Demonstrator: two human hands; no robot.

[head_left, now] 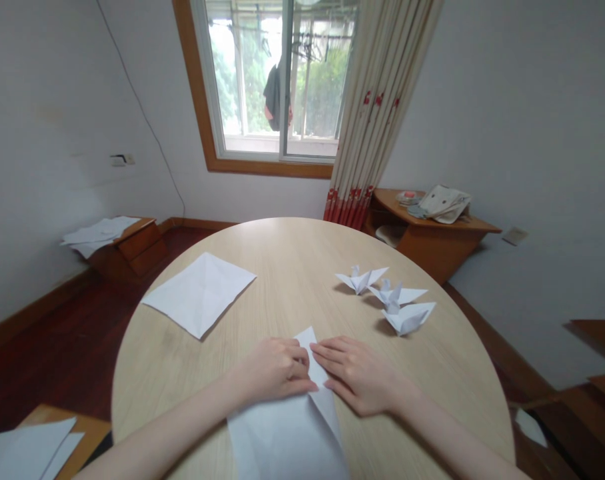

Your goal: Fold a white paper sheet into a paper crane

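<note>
Plain, part-folded white paper (287, 433) touched by left hand (275, 368) and right hand (361, 375)

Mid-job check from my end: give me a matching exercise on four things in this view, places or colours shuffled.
1. Three paper birds
2. Loose flat sheet
3. Curtain
4. Partly folded paper

A. Cream with red
B. Touched by the left hand and right hand
C. Right part of the table, as pictured
D. Left part of the table, as pictured

Pairs: 1-C, 2-D, 3-A, 4-B
</note>
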